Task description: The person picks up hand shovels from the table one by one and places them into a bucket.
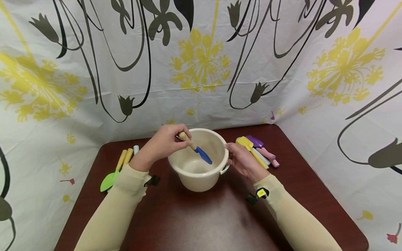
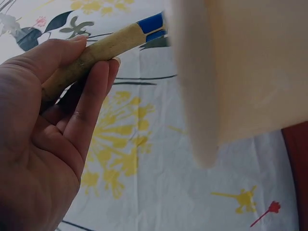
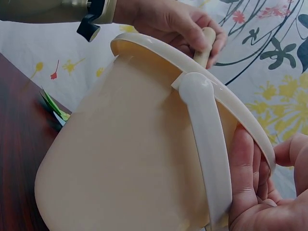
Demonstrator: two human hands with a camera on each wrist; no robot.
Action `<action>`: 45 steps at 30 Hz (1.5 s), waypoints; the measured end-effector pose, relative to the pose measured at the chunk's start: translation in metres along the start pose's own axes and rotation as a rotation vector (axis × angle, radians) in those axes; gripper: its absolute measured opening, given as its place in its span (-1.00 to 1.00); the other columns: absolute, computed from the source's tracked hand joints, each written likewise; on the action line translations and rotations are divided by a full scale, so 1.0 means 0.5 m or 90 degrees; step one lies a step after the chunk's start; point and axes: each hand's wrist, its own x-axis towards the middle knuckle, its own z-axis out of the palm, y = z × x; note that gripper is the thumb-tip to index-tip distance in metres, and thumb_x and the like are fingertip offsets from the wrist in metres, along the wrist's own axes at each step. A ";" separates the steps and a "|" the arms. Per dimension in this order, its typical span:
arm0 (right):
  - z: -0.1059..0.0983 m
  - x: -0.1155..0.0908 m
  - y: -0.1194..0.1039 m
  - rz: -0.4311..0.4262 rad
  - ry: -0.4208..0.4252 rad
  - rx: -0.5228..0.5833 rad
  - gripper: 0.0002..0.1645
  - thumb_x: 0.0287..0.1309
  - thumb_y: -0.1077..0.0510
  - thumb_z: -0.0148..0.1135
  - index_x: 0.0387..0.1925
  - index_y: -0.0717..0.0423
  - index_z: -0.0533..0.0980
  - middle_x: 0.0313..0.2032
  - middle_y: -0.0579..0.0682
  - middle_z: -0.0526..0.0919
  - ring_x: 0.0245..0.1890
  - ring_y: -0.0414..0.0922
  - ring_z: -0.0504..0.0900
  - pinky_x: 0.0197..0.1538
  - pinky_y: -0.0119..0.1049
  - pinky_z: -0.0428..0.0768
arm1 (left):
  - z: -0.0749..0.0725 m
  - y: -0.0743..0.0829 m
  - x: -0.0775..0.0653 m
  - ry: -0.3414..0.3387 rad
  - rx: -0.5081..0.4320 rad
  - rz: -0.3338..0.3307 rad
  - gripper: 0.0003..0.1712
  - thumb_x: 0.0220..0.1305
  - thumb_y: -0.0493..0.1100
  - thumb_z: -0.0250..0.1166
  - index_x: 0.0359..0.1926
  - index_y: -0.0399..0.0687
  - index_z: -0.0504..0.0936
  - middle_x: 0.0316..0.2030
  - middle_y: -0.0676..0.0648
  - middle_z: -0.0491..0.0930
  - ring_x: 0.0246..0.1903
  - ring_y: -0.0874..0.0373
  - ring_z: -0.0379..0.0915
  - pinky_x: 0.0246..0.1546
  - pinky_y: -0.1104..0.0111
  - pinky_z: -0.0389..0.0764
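Observation:
My left hand point(image 1: 172, 141) grips the wooden handle of a small blue-bladed trowel point(image 1: 203, 154). Its blade points down into the mouth of a cream plastic bucket point(image 1: 198, 183), and in the left wrist view the wooden handle point(image 2: 103, 45) lies between thumb and fingers while the bucket wall hides most of the blade. At the bucket's right rim my right hand point(image 1: 244, 160) pinches the edge, thumb on one side and fingers point(image 3: 242, 154) under the lip. The bucket's white carrying handle point(image 3: 207, 144) hangs down beside those fingers.
Left on the dark red table point(image 1: 188, 223) lie a green trowel point(image 1: 108, 181) and other tools with yellow and light blue handles. Right of the bucket is a pile with a yellow shovel point(image 1: 245, 142), a purple one point(image 1: 255, 141) and pink handles. A patterned curtain point(image 1: 201, 104) encloses the table.

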 end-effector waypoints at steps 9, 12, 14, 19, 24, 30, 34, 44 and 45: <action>0.007 0.000 -0.004 0.005 -0.010 0.008 -0.68 0.67 0.17 0.11 -0.10 0.27 0.71 -0.34 -0.01 0.70 -0.32 -0.14 0.63 -0.31 -0.38 0.70 | 0.043 -0.014 0.010 -0.048 0.040 -0.041 -0.83 0.41 -0.13 0.60 -0.15 0.08 0.72 -0.32 0.06 0.66 -0.35 0.12 0.44 -0.29 0.24 0.54; 0.010 0.002 -0.002 0.003 -0.012 0.017 -0.68 0.67 0.19 0.10 -0.15 0.25 0.71 -0.36 -0.01 0.70 -0.33 -0.14 0.63 -0.32 -0.37 0.70 | 0.053 -0.019 0.012 -0.058 0.050 -0.046 -0.81 0.39 -0.13 0.61 -0.19 0.09 0.71 -0.34 0.08 0.66 -0.35 0.14 0.46 -0.28 0.27 0.55; 0.011 0.004 -0.002 0.002 -0.012 0.021 -0.68 0.67 0.20 0.09 -0.16 0.24 0.71 -0.36 -0.01 0.69 -0.33 -0.14 0.62 -0.32 -0.37 0.70 | 0.058 -0.021 0.014 -0.065 0.049 -0.049 -0.80 0.38 -0.14 0.62 -0.20 0.08 0.70 -0.34 0.09 0.66 -0.34 0.15 0.47 -0.27 0.28 0.55; 0.009 0.004 -0.001 0.008 -0.010 0.018 -0.69 0.67 0.18 0.10 -0.12 0.26 0.71 -0.34 0.00 0.70 -0.32 -0.13 0.63 -0.30 -0.37 0.72 | 0.071 -0.023 0.018 -0.077 0.046 -0.047 -0.79 0.37 -0.15 0.63 -0.23 0.06 0.69 -0.38 0.09 0.63 -0.33 0.15 0.46 -0.27 0.29 0.55; 0.007 0.001 -0.002 0.011 -0.011 0.013 -0.69 0.68 0.15 0.12 -0.06 0.26 0.71 -0.31 0.00 0.73 -0.28 -0.11 0.65 -0.27 -0.36 0.74 | 0.085 -0.028 0.024 -0.083 0.054 -0.029 -0.77 0.35 -0.16 0.63 -0.27 0.05 0.69 -0.43 0.11 0.59 -0.32 0.18 0.45 -0.26 0.32 0.53; 0.005 0.000 -0.003 0.010 -0.008 0.020 -0.70 0.69 0.14 0.13 -0.09 0.21 0.73 -0.30 -0.01 0.74 -0.28 -0.12 0.66 -0.27 -0.36 0.75 | 0.098 -0.035 0.029 -0.089 0.061 -0.018 -0.75 0.32 -0.17 0.65 -0.29 0.04 0.67 -0.44 0.12 0.56 -0.34 0.22 0.45 -0.26 0.35 0.51; 0.003 0.000 -0.002 0.007 -0.010 0.020 -0.68 0.69 0.14 0.12 -0.10 0.20 0.73 -0.32 -0.02 0.74 -0.29 -0.13 0.66 -0.27 -0.36 0.75 | 0.105 -0.040 0.030 -0.094 0.059 -0.008 -0.74 0.32 -0.18 0.65 -0.28 0.02 0.66 -0.44 0.12 0.58 -0.35 0.23 0.44 -0.26 0.36 0.51; 0.001 0.000 -0.001 0.008 -0.012 0.033 -0.67 0.70 0.16 0.11 -0.14 0.18 0.74 -0.33 -0.02 0.74 -0.30 -0.13 0.66 -0.28 -0.35 0.75 | 0.116 -0.048 0.035 -0.109 0.073 0.000 -0.73 0.33 -0.19 0.65 -0.29 0.01 0.65 -0.44 0.12 0.59 -0.38 0.23 0.43 -0.28 0.37 0.50; 0.000 0.000 -0.001 0.008 -0.011 0.033 -0.67 0.70 0.16 0.10 -0.15 0.17 0.74 -0.33 -0.02 0.73 -0.31 -0.13 0.66 -0.28 -0.35 0.75 | 0.117 -0.048 0.036 -0.108 0.078 0.003 -0.73 0.33 -0.18 0.65 -0.29 0.01 0.65 -0.44 0.12 0.58 -0.39 0.23 0.42 -0.29 0.38 0.49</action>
